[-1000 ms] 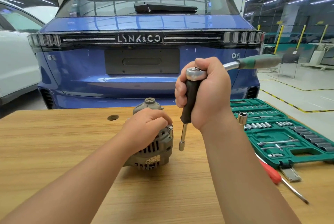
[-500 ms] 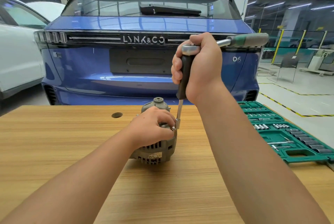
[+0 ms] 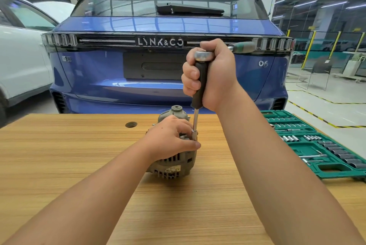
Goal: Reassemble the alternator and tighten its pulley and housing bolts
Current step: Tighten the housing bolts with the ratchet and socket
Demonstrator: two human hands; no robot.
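Our left hand [image 3: 170, 137] holds the alternator [image 3: 174, 163] near the table's [image 3: 59, 155] far edge; our right hand [image 3: 212, 76] grips the wrench [image 3: 200, 78] standing on it.

Two bare forearms, sleeveless, hands [image 3: 170, 137] ungloved

Beyond the striped, light-brown woodgrain table [image 3: 59, 165] stands a glossy blue car [image 3: 162, 70], while on the table lie a dull grey alternator [image 3: 174, 163] and a green socket case [image 3: 305, 145].

Car workshop: parked cars [image 3: 168, 56], socket set [image 3: 316, 145].
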